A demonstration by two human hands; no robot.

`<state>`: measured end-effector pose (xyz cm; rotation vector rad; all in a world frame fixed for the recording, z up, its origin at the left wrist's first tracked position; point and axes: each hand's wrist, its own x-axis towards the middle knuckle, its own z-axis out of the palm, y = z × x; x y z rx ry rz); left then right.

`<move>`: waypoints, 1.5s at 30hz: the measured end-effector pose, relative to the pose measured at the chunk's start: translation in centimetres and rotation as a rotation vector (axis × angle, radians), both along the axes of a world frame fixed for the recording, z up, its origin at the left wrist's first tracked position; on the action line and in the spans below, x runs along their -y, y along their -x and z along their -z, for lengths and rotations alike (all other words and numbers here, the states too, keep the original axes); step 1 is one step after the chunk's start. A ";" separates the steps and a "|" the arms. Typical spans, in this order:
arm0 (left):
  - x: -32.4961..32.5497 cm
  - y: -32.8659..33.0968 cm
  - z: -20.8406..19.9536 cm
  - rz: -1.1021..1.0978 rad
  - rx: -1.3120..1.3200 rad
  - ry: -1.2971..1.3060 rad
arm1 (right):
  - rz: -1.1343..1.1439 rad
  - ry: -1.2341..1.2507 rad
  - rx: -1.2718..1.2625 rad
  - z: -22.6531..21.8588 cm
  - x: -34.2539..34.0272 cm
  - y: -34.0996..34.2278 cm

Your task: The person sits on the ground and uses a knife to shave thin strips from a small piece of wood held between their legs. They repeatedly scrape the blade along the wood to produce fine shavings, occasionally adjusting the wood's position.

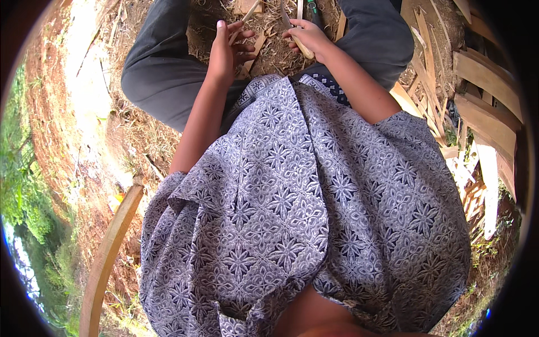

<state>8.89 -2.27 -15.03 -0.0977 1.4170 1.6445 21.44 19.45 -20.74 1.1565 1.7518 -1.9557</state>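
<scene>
My left hand (225,49) is at the upper middle, between my bent knees. A thin pale wooden stick (251,13) passes between its thumb and its loosely curled fingers and runs up to the right. To its right, my right hand (312,39) is closed round a knife; the pale wooden handle (303,48) sticks out below the fingers. The narrow knife blade (285,16) points away from me, apart from the stick. Wood shavings (270,39) litter the brown ground under both hands.
A green and black tool (313,8) lies beyond my right hand, beside a pale strip. Split wooden strips (429,56) and broad boards (488,121) are piled on the right. A wooden bar (109,258) stands at the left, with greenery (25,185) past it.
</scene>
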 end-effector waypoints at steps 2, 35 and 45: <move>0.5 1.0 -0.8 0.054 -0.121 0.045 | -0.006 -0.009 0.005 0.4 0.6 0.4; -0.2 10.2 -3.6 0.042 -1.260 0.384 | -0.182 -0.423 -0.164 0.9 6.9 5.3; -0.9 9.6 -3.7 0.052 -1.298 0.240 | -0.099 -0.689 -0.365 1.9 8.0 6.8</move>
